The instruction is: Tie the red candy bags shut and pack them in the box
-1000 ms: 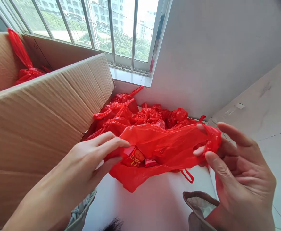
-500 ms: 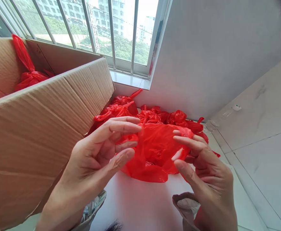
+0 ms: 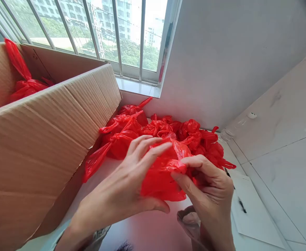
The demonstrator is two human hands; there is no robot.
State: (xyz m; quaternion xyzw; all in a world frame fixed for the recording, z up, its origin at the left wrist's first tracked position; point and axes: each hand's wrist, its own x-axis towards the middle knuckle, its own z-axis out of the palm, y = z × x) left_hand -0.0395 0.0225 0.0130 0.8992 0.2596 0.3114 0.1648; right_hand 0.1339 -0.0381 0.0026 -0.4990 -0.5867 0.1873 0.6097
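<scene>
The red bag (image 3: 162, 186) lies between the right hand (image 3: 211, 193), pinching its top, and the ungripping, spread left hand (image 3: 125, 179).

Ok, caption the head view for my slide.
Left hand open, right hand pinching a red bag, cardboard box alongside.

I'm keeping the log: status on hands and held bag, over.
Right hand pinching red bag. Left hand open at the bag's left. Tied bags just behind, cardboard box to the left.
</scene>
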